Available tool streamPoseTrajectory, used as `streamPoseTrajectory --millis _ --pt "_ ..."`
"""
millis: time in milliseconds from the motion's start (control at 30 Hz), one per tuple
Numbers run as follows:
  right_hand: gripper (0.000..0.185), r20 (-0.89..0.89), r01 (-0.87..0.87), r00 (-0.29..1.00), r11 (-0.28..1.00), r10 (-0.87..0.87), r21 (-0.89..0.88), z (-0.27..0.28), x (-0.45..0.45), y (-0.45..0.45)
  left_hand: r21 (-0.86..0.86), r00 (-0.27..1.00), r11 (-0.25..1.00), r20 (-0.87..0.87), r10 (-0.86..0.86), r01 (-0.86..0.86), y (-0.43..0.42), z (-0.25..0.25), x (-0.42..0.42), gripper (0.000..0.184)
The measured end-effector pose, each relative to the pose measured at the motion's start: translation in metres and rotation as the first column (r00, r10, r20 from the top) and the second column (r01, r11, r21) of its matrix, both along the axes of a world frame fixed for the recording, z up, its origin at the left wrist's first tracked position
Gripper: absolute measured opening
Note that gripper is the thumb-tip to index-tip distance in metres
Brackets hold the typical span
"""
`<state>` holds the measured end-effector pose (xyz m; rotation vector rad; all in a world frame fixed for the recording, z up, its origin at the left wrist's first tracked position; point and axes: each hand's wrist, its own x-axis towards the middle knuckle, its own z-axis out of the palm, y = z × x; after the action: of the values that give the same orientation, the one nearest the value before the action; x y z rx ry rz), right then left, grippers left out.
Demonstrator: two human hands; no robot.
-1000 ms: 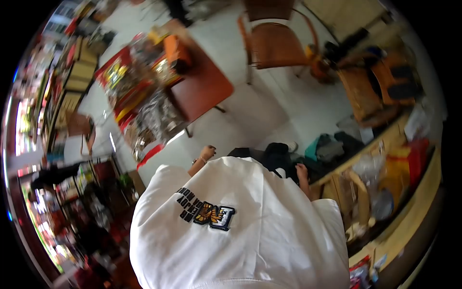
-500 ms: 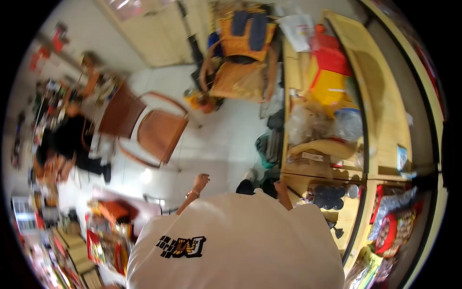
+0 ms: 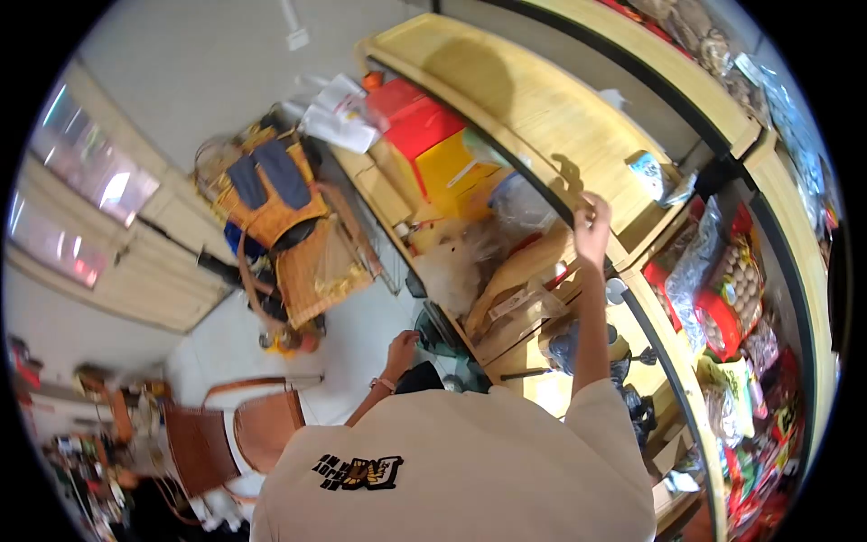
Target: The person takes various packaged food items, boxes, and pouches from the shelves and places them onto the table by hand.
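Observation:
My right hand [image 3: 591, 230] is raised at the front edge of the upper wooden shelf [image 3: 488, 77]. Its fingers are loosely bent and apart, with nothing visible in them; whether they touch the edge I cannot tell. Low over the floor, beside the shelving unit, hangs my left hand [image 3: 399, 352], its fingers part-curled and free of any object. A bracelet [image 3: 383, 384] circles the left wrist. On the shelf below my right hand are clear plastic bags [image 3: 524, 203], a cardboard box [image 3: 524, 312] and a red and yellow box [image 3: 442, 163]. A small blue and white packet [image 3: 647, 172] lies on the upper shelf.
A wicker armchair [image 3: 325, 275] with dark cloths over its back stands by the wall. Behind on the left is a brown chair [image 3: 266, 429]. Red-netted bags [image 3: 736, 289] and other packets fill the shelves at right. A dark green bin [image 3: 438, 334] sits near the shelving.
My view has swung right toward the shelves. My right hand has risen from low beside the unit to the upper shelf's edge. My left hand remains low.

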<state>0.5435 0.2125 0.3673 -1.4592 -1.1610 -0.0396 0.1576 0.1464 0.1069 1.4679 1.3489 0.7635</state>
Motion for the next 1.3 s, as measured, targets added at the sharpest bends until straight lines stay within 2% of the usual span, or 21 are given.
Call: streamPoseTrajectory --millis 100,167,200,267,367,533,567,600,667,733,767,800,867,967,1033,1067,1100,1133,1200,1233,1300 --pt "0.03 0.02 0.284 0.959 0.954 -0.284 -0.091 0.012 0.061 0.033 0.063 0.985 0.986 0.067 -0.161 0.157 0.05 0.035 0.042 0.019" --pt "0.042 -0.424 0.217 0.876 0.973 -0.231 -0.082 -0.019 0.129 0.072 0.091 0.939 0.956 0.18 -0.293 0.28 0.068 0.069 0.062 0.018" --pt "0.059 -0.832 0.005 0.542 0.99 0.118 0.144 0.017 0.112 0.059 0.076 0.926 0.941 0.169 -0.337 0.329 0.068 0.081 0.065 0.018" --pt "0.07 -0.957 0.184 0.108 0.941 0.269 0.286 0.012 0.144 0.074 0.041 0.845 0.907 0.348 -0.405 0.418 0.095 0.103 0.08 0.018" --pt "0.072 -0.921 0.332 -0.015 0.871 0.389 0.362 -0.015 0.191 0.087 0.037 0.773 0.841 0.374 -0.512 0.539 0.115 0.123 0.087 0.018" --pt "0.033 -0.651 -0.043 0.144 0.662 0.745 0.748 -0.02 0.23 0.102 0.031 0.676 0.76 0.435 -0.595 0.649 0.148 0.159 0.1 0.019" --pt "0.037 -0.904 0.246 0.146 0.87 0.402 0.426 -0.017 0.227 0.109 0.072 0.644 0.727 0.41 -0.646 0.683 0.155 0.171 0.108 0.018" --pt "0.04 -1.0 0.496 0.024 0.868 0.007 0.018 -0.008 0.22 0.11 0.116 0.607 0.689 0.385 -0.695 0.715 0.163 0.183 0.119 0.018" --pt "0.041 -0.998 0.534 -0.047 0.846 0.037 0.006 -0.016 0.23 0.102 0.124 0.526 0.605 0.379 -0.761 0.786 0.179 0.207 0.148 0.019" --pt "0.044 -0.976 0.265 0.158 0.945 0.153 0.191 -0.023 0.228 0.084 0.227 0.461 0.55 0.347 -0.817 0.804 0.194 0.227 0.188 0.021" --pt "0.049 -0.887 0.092 0.425 0.966 0.183 0.243 -0.023 0.21 0.07 0.298 0.443 0.517 0.284 -0.851 0.802 0.204 0.234 0.212 0.022" --pt "0.051 -0.908 -0.171 0.319 0.959 0.27 0.225 -0.045 0.243 0.062 0.188 0.387 0.443 0.27 -0.881 0.877 0.214 0.255 0.237 0.025" --pt "0.046 -0.959 -0.047 0.282 0.998 -0.026 -0.04 -0.048 0.234 0.054 0.171 0.21 0.388 0.614 -0.761 0.906 0.226 0.255 0.306 0.036" --pt "0.048 -0.806 0.479 0.445 0.864 -0.389 -0.153 0.006 0.147 0.054 -0.173 0.452 0.442 0.588 -0.67 0.88 0.25 0.283 0.388 0.051" --pt "0.061 -0.396 0.694 0.562 0.674 -0.726 -0.253 0.022 0.152 0.042 -0.245 0.595 0.559 0.51 -0.621 0.793 0.265 0.279 0.443 0.046" --pt "0.065 -0.077 0.863 0.475 0.482 -0.876 -0.15 0.029 0.146 0.039 -0.28 0.48 0.394 0.589 -0.65 0.876 0.283 0.252 0.478 0.056" --pt "0.066 0.016 0.869 0.491 0.488 -0.871 -0.082 0.042 0.139 0.035 -0.32 0.467 0.341 0.596 -0.653 0.884 0.297 0.22 0.522 0.052" --pt "0.073 0.182 0.881 0.464 0.473 -0.867 0.003 0.037 0.15 0.028 -0.32 0.498 0.387 0.644 -0.58 0.865 0.287 0.269 0.5 0.027" --pt "0.083 0.043 0.909 0.401 0.391 -0.915 -0.145 0.023 0.174 0.026 -0.315 0.548 0.456 0.585 -0.598 0.833 0.304 0.224 0.566 0.039" --pt "0.092 -0.086 0.818 0.496 0.498 -0.864 -0.288 0.022 0.185 0.021 -0.318 0.54 0.439 0.563 -0.626 0.84 0.281 0.267 0.536 0.047" --pt "0.07 -0.099 0.784 0.49 0.488 -0.866 -0.383 0.025 0.186 0.021 -0.287 0.492 0.401 0.543 -0.68 0.87 0.278 0.262 0.548 0.043"
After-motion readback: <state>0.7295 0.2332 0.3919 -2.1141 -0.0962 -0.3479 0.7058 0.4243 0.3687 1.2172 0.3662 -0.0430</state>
